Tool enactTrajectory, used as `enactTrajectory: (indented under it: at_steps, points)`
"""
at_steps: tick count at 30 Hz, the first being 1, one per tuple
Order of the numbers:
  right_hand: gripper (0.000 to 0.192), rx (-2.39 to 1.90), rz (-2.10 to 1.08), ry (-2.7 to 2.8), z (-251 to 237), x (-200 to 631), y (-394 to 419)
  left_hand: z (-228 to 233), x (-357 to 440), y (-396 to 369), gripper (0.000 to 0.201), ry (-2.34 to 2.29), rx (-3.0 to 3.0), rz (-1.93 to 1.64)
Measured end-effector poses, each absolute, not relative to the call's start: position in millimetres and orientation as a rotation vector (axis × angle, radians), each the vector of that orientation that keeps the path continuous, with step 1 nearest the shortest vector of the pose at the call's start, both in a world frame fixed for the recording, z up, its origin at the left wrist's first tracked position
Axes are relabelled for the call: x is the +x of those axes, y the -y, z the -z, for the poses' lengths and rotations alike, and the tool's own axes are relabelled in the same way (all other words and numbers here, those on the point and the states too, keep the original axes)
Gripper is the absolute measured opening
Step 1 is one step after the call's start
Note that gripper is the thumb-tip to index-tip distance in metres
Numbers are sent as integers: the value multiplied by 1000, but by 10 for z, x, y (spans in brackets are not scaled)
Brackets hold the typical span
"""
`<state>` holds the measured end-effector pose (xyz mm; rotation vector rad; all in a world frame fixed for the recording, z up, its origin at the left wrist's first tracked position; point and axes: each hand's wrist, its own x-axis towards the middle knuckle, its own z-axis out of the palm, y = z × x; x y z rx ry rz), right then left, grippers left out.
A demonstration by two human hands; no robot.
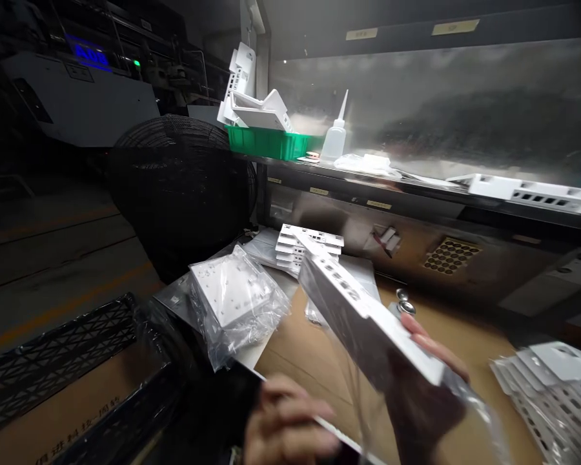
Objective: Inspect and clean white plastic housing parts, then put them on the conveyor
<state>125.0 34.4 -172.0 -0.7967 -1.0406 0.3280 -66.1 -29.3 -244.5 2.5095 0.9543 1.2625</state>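
Note:
My right hand grips a long white metal bracket with a row of square cut-outs, tilted up to the left, partly inside a clear plastic bag. My left hand is low in the frame, fingers closed on the edge of that clear bag, blurred. A bagged stack of white square plates lies just left of the bracket on the cardboard-covered bench.
A stack of white brackets sits behind. More white brackets lie at the right. A shelf holds a green bin with white parts, a squeeze bottle and a long white part. A black fan and black crate stand left.

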Motion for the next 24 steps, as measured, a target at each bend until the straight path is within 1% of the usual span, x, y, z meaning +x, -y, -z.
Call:
enactTrajectory:
  at_steps: [1, 2, 3, 4, 6, 7, 8, 10, 12, 13, 15, 17, 18, 19, 21, 23, 24]
  points:
    - [34, -683, -358, 1220, 1612, 1119, -483, 2461, -838, 250, 70, -1321, 2331, -1615]
    - [32, -582, -428, 1434, 1511, 958, -632, 2480, -1001, 184, 72, -1662, 2080, -1882]
    - [30, -502, -513, 1664, 1426, 768, -787, 2505, -1149, 105, 78, -1925, 1827, -2055]
    - [29, -409, -593, 1909, 1366, 555, -941, 2539, -1281, 22, 89, -2109, 1630, -2144]
    - [32, -191, -662, 2229, 1351, 97, -1223, 2628, -1495, -124, 116, -2219, 1549, -2160]
    - [32, -100, -675, 2300, 1403, -122, -1337, 2680, -1578, -176, 127, -2246, 1568, -2151]
    - [33, -17, -679, 2344, 1492, -318, -1429, 2732, -1646, -213, 134, -2278, 1594, -2130]
    - [33, 39, -670, 2398, 1744, -611, -1537, 2824, -1749, -256, 138, -2328, 1646, -2065]
    - [35, -8, -619, 2479, 2005, -756, -1560, 2894, -1829, -290, 132, -2351, 1711, -2013]
    - [35, -42, -585, 2521, 2106, -781, -1548, 2921, -1866, -315, 124, -2324, 1768, -2002]
    - [39, -90, -545, 2579, 2207, -759, -1499, 2968, -1941, -384, 101, -2208, 1904, -1955]
    - [53, -100, -596, 2589, 2184, -673, -1446, 3010, -2015, -464, 78, -2038, 2018, -1874]
    - [59, -94, -646, 2581, 2145, -613, -1427, 3030, -2050, -498, 70, -1971, 2044, -1839]
    - [63, -100, -694, 2571, 2104, -546, -1418, 3049, -2083, -526, 65, -1934, 2054, -1814]
    - [58, -205, -734, 2506, 2061, -400, -1435, 3079, -2146, -556, 59, -1929, 2050, -1783]
    - [50, -505, -733, 2323, 2118, -261, -1498, 3095, -2204, -561, 53, -1963, 2046, -1752]
    - [52, -693, -800, 2181, 2186, -205, -1540, 3095, -2231, -562, 52, -1963, 2058, -1745]
